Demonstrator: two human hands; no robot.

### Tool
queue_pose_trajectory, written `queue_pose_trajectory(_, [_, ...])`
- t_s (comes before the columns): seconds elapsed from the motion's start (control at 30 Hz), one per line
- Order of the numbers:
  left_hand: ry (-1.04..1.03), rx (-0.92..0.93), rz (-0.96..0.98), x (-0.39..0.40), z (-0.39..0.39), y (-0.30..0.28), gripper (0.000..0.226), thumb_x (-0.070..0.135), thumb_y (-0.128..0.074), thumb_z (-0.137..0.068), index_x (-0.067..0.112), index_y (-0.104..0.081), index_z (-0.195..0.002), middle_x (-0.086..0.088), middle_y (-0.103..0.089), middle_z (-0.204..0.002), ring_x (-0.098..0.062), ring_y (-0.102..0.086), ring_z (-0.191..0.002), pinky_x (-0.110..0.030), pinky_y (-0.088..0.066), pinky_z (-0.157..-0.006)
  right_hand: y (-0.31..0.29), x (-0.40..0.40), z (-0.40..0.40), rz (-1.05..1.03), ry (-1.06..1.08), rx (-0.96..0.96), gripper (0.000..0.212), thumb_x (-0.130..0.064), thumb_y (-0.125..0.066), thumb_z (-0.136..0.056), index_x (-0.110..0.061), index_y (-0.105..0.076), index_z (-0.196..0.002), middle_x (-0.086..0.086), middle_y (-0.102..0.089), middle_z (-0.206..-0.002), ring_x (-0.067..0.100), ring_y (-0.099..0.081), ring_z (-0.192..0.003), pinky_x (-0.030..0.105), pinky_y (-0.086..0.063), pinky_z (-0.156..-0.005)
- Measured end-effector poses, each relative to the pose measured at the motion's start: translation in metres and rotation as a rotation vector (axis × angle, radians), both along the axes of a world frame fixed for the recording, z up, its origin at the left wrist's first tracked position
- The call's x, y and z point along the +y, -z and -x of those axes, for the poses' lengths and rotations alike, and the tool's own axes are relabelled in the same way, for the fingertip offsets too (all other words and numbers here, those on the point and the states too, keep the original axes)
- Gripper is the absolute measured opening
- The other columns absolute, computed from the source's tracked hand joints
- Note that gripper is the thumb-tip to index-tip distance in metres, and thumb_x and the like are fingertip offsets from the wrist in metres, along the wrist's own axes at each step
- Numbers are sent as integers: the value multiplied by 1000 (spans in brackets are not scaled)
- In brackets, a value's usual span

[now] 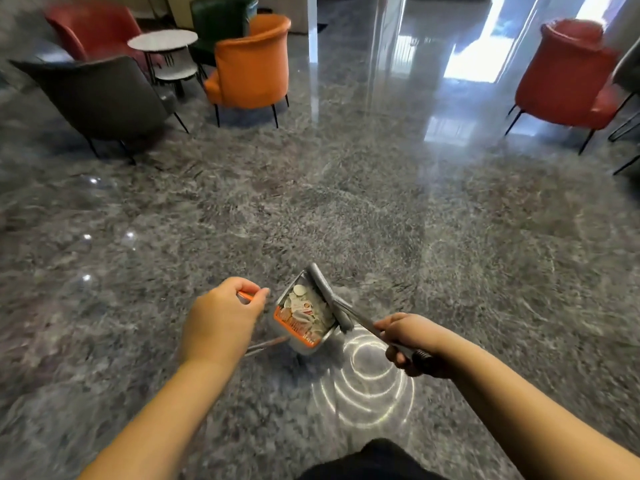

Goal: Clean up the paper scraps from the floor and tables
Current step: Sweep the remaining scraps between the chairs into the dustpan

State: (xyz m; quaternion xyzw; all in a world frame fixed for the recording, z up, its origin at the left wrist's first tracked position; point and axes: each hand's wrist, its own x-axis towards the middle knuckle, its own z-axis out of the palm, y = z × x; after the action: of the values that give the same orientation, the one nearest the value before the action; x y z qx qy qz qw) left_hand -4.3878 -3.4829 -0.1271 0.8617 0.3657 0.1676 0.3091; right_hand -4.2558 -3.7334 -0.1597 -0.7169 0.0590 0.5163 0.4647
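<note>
While the dustpan (303,315) hangs just above the grey marble floor (346,202), it serves as the landmark for everything else: the paper scraps (304,308) lie heaped inside it, filling much of its tray against the orange comb edge. To the left of the dustpan, the left hand (221,320) has its fingers curled around the orange top of the dustpan handle (246,295), pinching it between thumb and fingertips. To the right of the dustpan, the right hand (410,341) is wrapped tight on the dark broom handle (415,355), and the grey broom head (330,299) lies against the dustpan's right rim. So the two hands are apart, each clamped on its own tool. The step in hand looks like carrying the collected load on to the next patch or to a bin. To do it well, I would keep the dustpan tipped back so the heap sits against its rear wall, hold the broom head over the open mouth as a guard, and walk without swinging, since loose paper is light and spills easily. Far beyond the dustpan, a round white surface (162,39) stands among an orange chair (251,60) and a grey chair (100,95); whether any scraps lie there I cannot tell.
</note>
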Motion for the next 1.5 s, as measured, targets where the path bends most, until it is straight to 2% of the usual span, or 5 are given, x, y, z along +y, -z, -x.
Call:
queue_pose_trajectory(0.2, [31,30,1,69,-124,1,19,49,-71,-80,38,-61,-68,18,-62,-63,-7,-60,-64,-30,-50,-57,10,64,-117,-5,5,-2,18,-13,-39,-97,-11,-49,-112,6,-47,-52,13,-38,-36,14,-26,-40])
queue_pose_trajectory(0.8, [-37,-5,-2,252,-483,4,20,50,-71,-78,42,-58,-67,22,-62,-62,-3,-59,-62,-24,-45,-53,12,259,-496,17,-69,12,18,-7,-44,-95,-17,-49,-110,4,-49,-50,14,-41,-33,14,-29,-38])
queue_pose_trajectory(1.13, [53,41,-26,391,-694,11,24,55,-67,-82,44,-53,-65,23,-58,-60,-4,-56,-58,-22,-42,-49,30,384,-679,59,-46,-25,55,-3,-50,-89,-26,-32,-135,5,-53,-51,15,-46,-37,19,-30,-42])
queue_pose_trajectory(1.33, [116,60,-23,448,-815,8,17,48,-68,-83,33,-64,-77,15,-66,-68,-20,-64,-69,-36,-54,-63,27,427,-784,14,91,-4,56,-1,-47,-90,-24,-33,-140,6,-53,-50,14,-45,-36,17,-30,-40])
queue_pose_trajectory(1.5, [82,36,-39,488,-928,22,20,48,-69,-82,37,-58,-68,22,-56,-57,-16,-60,-63,-30,-47,-57,36,462,-892,9,124,-29,55,2,-47,-90,-20,-33,-139,7,-52,-49,15,-45,-33,18,-33,-36])
